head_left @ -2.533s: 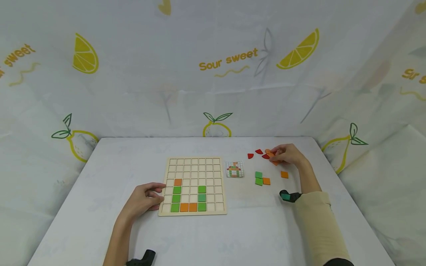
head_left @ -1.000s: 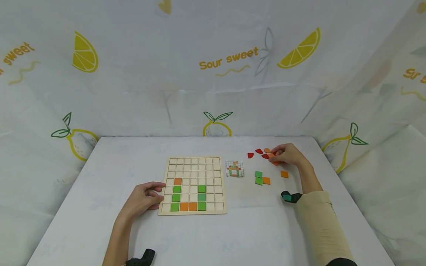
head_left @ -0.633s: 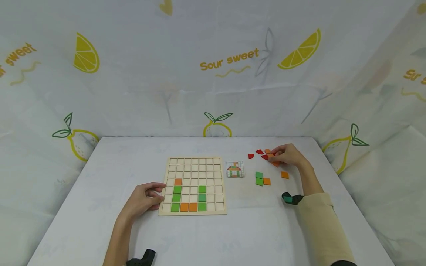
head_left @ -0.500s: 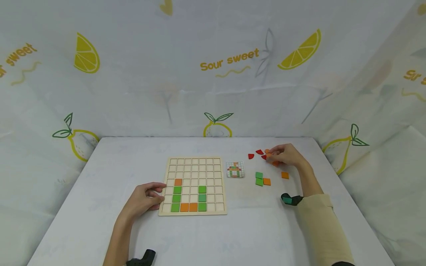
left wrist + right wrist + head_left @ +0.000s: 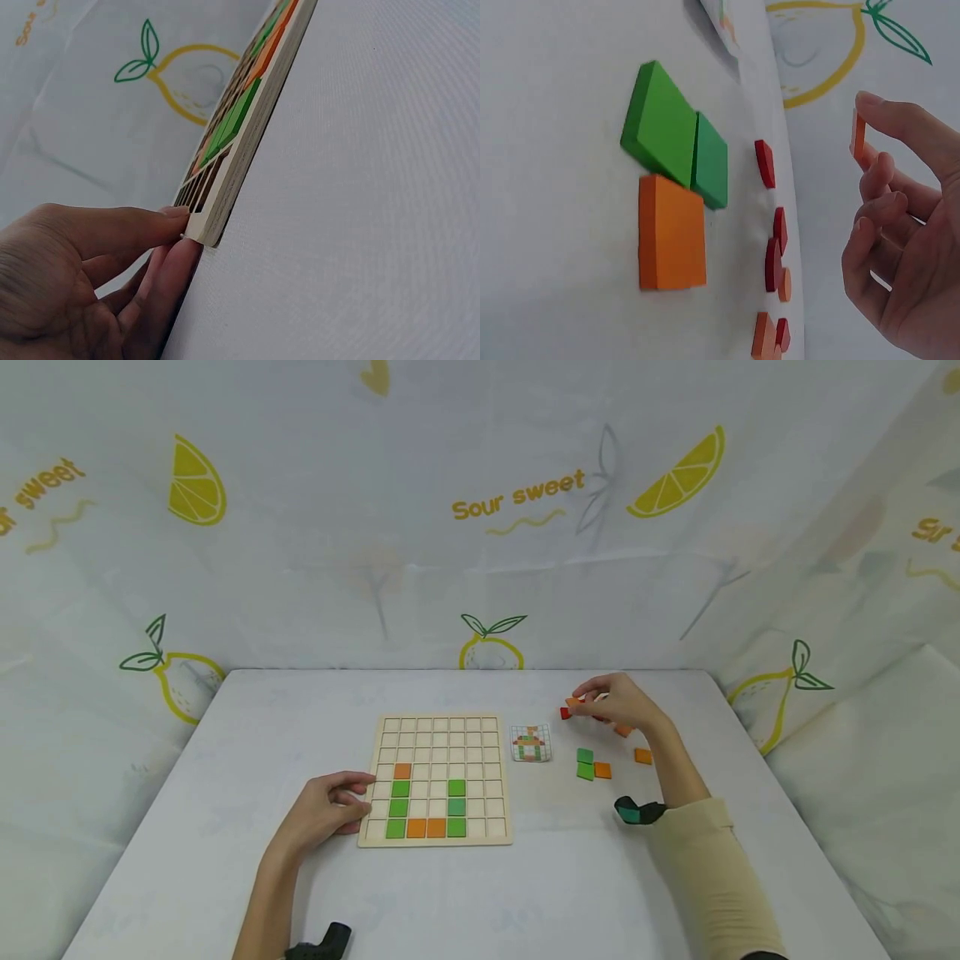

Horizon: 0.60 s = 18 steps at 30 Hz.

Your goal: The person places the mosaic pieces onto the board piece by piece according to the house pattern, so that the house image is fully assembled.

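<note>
My left hand (image 5: 326, 802) grips the left edge of a wooden grid board (image 5: 480, 748). In the left wrist view the thumb lies on the board's rim near a corner, with the fingers below. Green and orange square tiles sit in the board's lower cells. Raised above the table at the back right, my right hand (image 5: 618, 702) pinches an orange tile (image 5: 859, 135) between thumb and fingertips. Beneath it are red rounded pieces (image 5: 764, 163), partly hidden in the head view. A small pattern card (image 5: 531, 743) lies just right of the board.
Two green tiles (image 5: 585, 763) and an orange square tile (image 5: 602, 770) lie together right of the card. Another orange square (image 5: 642, 756) is farther right. White cloth with lemon prints rises behind the white table (image 5: 540, 893).
My right hand has lifted from the pile and moved left with an orange tile pinched in its fingers. The left hand stays at the board's edge.
</note>
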Each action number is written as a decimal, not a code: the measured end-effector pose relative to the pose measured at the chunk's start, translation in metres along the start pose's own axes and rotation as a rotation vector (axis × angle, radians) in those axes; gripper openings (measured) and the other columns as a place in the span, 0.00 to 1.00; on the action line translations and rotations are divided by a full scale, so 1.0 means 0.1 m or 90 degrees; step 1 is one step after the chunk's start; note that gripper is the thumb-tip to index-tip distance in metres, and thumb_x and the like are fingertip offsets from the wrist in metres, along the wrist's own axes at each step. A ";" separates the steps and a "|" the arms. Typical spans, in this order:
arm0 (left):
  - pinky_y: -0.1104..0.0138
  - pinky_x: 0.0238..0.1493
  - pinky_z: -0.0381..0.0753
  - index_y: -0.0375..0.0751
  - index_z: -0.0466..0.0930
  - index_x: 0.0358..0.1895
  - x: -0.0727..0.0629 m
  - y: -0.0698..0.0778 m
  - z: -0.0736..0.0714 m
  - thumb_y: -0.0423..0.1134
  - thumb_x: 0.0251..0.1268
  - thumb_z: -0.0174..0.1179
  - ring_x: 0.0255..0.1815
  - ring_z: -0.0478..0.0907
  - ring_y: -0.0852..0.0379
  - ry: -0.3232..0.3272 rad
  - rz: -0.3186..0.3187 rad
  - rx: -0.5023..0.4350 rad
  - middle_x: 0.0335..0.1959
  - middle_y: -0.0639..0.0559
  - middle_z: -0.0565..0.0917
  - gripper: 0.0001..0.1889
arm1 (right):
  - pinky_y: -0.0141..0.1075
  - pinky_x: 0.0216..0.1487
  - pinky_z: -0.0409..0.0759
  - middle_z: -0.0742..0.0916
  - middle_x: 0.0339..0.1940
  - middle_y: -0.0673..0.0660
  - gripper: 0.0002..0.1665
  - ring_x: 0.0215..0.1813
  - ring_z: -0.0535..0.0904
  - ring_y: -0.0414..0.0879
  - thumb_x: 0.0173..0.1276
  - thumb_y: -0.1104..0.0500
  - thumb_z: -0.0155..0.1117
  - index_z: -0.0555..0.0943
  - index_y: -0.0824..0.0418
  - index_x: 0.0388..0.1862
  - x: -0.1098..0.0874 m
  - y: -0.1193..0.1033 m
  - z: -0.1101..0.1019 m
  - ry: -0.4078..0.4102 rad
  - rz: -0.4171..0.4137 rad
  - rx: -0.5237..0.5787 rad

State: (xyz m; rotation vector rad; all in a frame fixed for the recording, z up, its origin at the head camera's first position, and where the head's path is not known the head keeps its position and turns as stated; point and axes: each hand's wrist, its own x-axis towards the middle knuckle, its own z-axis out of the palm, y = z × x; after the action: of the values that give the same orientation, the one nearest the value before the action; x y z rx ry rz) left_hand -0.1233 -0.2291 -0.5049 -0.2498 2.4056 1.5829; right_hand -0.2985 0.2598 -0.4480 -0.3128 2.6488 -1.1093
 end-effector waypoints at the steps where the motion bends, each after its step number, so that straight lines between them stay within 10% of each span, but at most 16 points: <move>1: 0.65 0.37 0.94 0.37 0.84 0.67 0.00 0.00 0.00 0.28 0.64 0.72 0.43 0.84 0.55 0.000 0.001 0.000 0.55 0.42 0.83 0.26 | 0.31 0.29 0.76 0.82 0.34 0.54 0.23 0.32 0.75 0.45 0.69 0.52 0.80 0.87 0.66 0.55 0.01 -0.03 0.02 -0.002 -0.011 0.003; 18: 0.63 0.37 0.94 0.36 0.83 0.67 0.01 0.00 0.00 0.28 0.64 0.72 0.42 0.83 0.55 0.003 0.003 -0.004 0.55 0.42 0.82 0.26 | 0.31 0.29 0.73 0.82 0.29 0.50 0.17 0.28 0.73 0.42 0.63 0.55 0.84 0.91 0.61 0.48 0.17 -0.70 0.62 -0.061 -0.160 0.018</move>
State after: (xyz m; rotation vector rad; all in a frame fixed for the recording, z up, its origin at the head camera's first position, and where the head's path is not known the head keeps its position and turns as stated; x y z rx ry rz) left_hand -0.1238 -0.2296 -0.5053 -0.2484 2.4061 1.5948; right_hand -0.2885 0.1658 -0.4425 -0.6906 2.5575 -1.1693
